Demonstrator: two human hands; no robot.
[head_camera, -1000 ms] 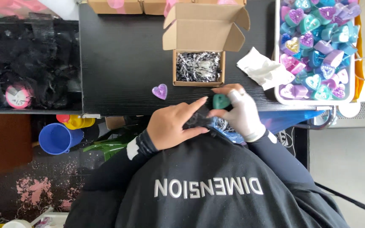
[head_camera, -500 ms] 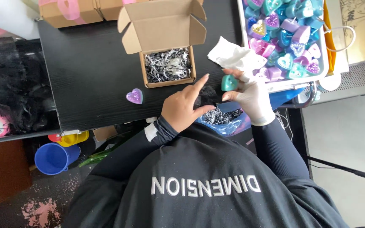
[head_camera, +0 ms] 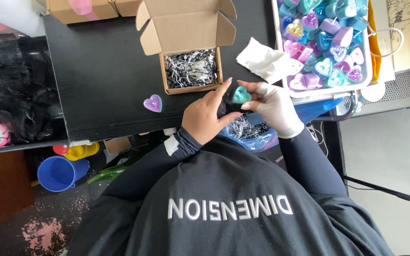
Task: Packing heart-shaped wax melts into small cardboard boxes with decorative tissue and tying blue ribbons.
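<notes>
A teal heart (head_camera: pixel 241 94) is pinched by the gloved right hand (head_camera: pixel 275 108) – left hand (head_camera: pixel 205 116) fingers touching it – above the surface (head_camera: pixel 105 71)

You look down on a black wood-grain table (head_camera: pixel 105 71) filling the upper middle of the frame. A grey floor (head_camera: pixel 390 156) shows at right in even daylight. At lower left, dark floor carries pink specks (head_camera: pixel 43 234).

Even, soft daylight fills the scene. The black table (head_camera: pixel 105 71) shows a faint sheen, shadows are weak, focus is sharp, and edges bend slightly.
</notes>
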